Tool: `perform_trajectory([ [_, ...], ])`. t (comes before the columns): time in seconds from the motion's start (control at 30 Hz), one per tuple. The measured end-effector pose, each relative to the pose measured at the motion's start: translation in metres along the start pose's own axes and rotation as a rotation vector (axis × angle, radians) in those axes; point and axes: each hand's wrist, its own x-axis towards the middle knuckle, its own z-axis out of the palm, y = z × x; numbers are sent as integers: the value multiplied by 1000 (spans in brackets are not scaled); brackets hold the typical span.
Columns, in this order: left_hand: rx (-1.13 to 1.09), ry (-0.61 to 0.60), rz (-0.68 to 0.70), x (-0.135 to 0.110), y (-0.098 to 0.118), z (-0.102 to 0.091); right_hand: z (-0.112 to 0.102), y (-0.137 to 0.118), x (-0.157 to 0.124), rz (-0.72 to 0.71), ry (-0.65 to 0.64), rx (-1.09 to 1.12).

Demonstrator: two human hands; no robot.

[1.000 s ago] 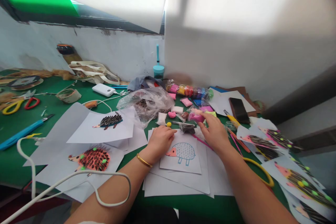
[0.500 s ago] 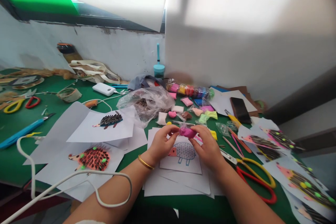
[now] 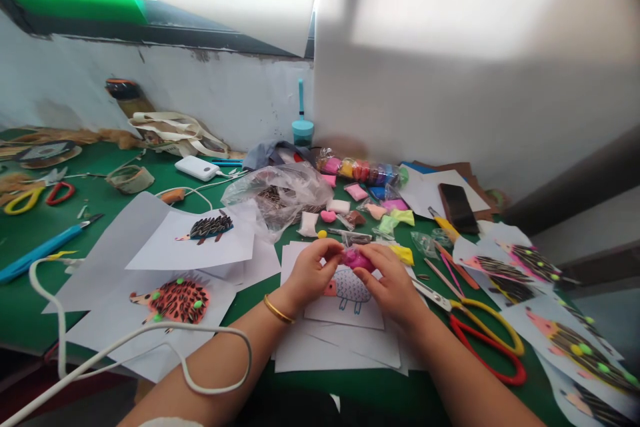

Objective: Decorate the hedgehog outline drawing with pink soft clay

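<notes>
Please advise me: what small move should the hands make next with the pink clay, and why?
Probably the right hand should pinch a small piece off the pink clay and press it onto the drawn hedgehog. The left hand helps hold the clay just above that drawing, whose body shows no clay yet, while the finished hedgehog nearby has a clay-covered body.

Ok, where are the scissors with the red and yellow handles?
In the head view, the scissors lie on the green surface just right of the person's right hand, blades pointing toward it.
</notes>
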Motion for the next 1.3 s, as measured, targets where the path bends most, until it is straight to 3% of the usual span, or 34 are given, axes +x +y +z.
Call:
perform_trajectory([
  [0.2,-43,-14,-33,-1,1,1,-2,-2,1,12,-9,32],
  [0.33,-16,-9,40,0,1,-1,0,-1,1,17,-8,53],
  [0.8,148,-217,144,0,10,-7,4,0,0,30,-20,85],
  [1.3,48,-7,103,-3,11,-4,3,-9,2,50,2,161],
])
